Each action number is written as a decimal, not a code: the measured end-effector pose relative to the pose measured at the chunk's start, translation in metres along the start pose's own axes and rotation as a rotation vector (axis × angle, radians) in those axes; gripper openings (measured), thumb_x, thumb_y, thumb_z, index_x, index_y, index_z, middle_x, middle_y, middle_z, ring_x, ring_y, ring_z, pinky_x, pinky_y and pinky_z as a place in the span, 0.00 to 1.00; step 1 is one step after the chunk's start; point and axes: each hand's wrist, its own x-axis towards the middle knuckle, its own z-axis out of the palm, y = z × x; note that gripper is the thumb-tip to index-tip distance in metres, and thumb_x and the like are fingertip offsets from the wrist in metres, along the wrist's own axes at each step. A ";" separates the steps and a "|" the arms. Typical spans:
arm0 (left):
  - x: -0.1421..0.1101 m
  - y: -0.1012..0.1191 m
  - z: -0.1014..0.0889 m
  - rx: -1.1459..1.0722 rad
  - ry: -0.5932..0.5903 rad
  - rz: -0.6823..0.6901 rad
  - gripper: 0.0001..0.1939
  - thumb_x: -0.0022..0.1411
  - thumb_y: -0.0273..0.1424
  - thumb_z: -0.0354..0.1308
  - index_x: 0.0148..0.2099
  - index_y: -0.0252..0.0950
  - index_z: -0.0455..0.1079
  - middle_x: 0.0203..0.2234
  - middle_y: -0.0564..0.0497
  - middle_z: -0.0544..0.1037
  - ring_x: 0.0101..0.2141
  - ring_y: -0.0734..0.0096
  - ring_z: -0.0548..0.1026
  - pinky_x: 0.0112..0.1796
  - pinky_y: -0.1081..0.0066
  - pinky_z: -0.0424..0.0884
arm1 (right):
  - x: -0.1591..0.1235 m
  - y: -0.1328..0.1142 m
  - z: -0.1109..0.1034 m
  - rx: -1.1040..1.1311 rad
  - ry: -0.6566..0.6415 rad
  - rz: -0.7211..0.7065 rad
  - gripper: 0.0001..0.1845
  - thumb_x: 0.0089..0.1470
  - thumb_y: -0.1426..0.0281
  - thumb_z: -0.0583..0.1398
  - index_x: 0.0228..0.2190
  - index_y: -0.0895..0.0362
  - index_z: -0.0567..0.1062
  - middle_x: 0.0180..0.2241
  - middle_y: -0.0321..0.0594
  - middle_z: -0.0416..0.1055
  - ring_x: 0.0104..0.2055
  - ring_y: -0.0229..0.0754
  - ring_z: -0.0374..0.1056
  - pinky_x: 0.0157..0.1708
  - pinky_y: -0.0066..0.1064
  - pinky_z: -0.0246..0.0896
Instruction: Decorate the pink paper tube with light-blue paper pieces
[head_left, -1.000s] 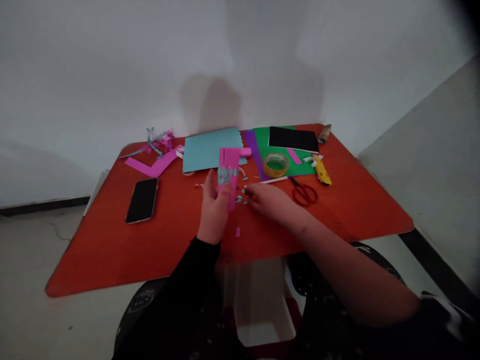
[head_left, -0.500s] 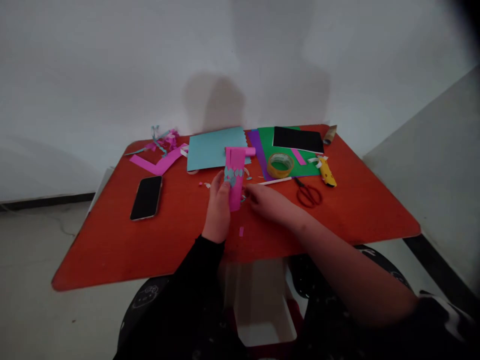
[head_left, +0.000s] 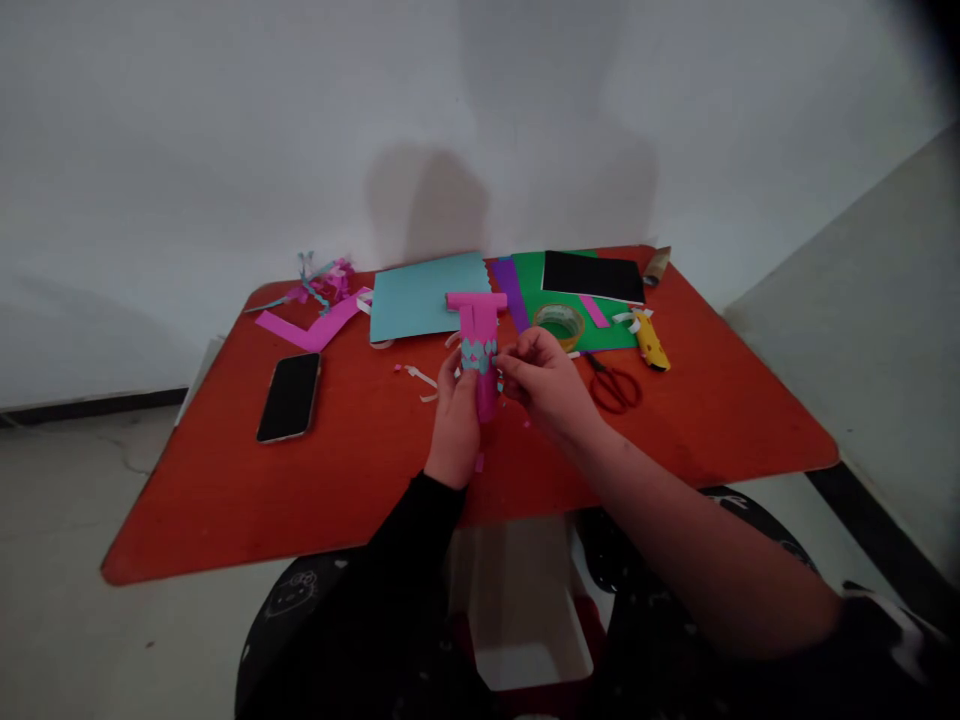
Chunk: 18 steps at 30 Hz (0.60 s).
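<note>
The left hand [head_left: 455,425] grips a magenta paper tube [head_left: 478,325], held upright above the orange-red table [head_left: 225,490], while the right hand [head_left: 544,382] pinches closed at its blue paper scallops [head_left: 478,352]; too hard a squeeze could crush the tube or lift the scallops.

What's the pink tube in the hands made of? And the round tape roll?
The pink tube looks like matte coloured paper or thin card: flat colour, no shine, crisp folded edges. The tape roll seems like shiny see-through plastic tape, glossy where light catches it.
</note>
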 end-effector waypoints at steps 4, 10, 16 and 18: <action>-0.003 0.003 0.005 -0.079 0.022 -0.044 0.24 0.71 0.44 0.51 0.65 0.42 0.62 0.63 0.43 0.70 0.58 0.63 0.72 0.60 0.59 0.67 | 0.000 0.003 0.002 0.003 0.035 0.008 0.26 0.44 0.65 0.70 0.30 0.51 0.56 0.24 0.24 0.65 0.20 0.30 0.54 0.19 0.24 0.45; -0.010 0.017 0.008 0.030 0.038 0.001 0.22 0.73 0.39 0.51 0.65 0.42 0.62 0.66 0.44 0.66 0.65 0.61 0.66 0.66 0.59 0.61 | 0.000 0.004 0.002 -0.042 0.049 -0.024 0.24 0.47 0.65 0.69 0.30 0.51 0.56 0.24 0.25 0.62 0.20 0.30 0.52 0.18 0.24 0.44; -0.013 0.017 0.007 0.148 0.030 0.115 0.23 0.72 0.43 0.53 0.65 0.43 0.62 0.69 0.44 0.63 0.69 0.60 0.60 0.69 0.58 0.55 | -0.002 0.003 0.002 -0.132 0.069 -0.056 0.21 0.48 0.65 0.68 0.30 0.51 0.58 0.25 0.25 0.59 0.21 0.30 0.51 0.18 0.24 0.45; -0.014 0.016 0.006 0.155 0.024 0.135 0.24 0.72 0.45 0.53 0.65 0.43 0.63 0.68 0.44 0.64 0.69 0.60 0.61 0.69 0.58 0.55 | -0.002 0.001 0.001 -0.116 0.062 -0.035 0.22 0.47 0.64 0.68 0.31 0.51 0.58 0.25 0.25 0.57 0.21 0.29 0.50 0.18 0.23 0.44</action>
